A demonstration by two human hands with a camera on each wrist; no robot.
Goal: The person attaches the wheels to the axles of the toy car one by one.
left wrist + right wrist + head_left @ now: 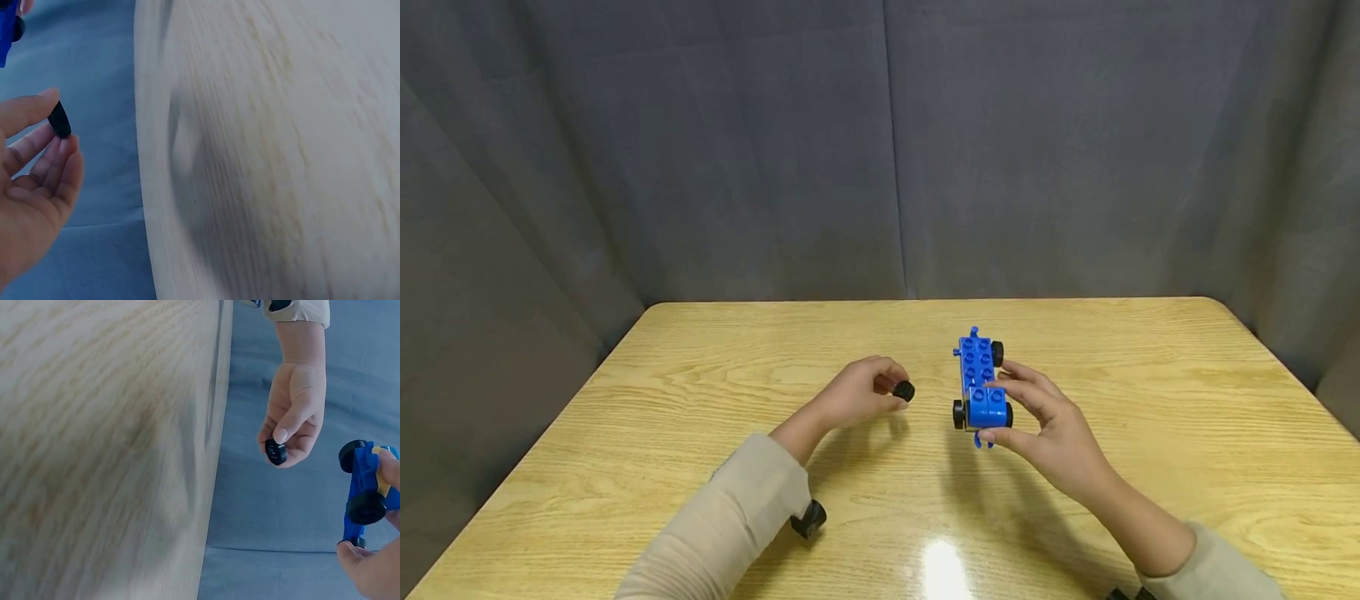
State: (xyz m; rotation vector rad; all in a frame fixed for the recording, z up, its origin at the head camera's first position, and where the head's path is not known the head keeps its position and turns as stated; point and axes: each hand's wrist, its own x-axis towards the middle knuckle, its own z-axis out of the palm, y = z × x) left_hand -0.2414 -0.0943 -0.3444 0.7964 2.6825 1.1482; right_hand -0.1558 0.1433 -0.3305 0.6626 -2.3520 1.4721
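In the head view my left hand pinches a small black wheel between thumb and fingers, above the table. The wheel shows edge-on in the left wrist view. To its right, my right hand holds a blue toy car by its near end, thumb on the near side. Black wheels sit at the car's far right and on both near sides; a bare blue peg juts out at the far left. In the right wrist view a bit of yellow shows on the car. The wheel and the car are apart.
Both hands are over a light wooden table. Grey curtain hangs behind it and along the sides. A black device is at the left sleeve, and dark parts show by the right sleeve at the bottom edge.
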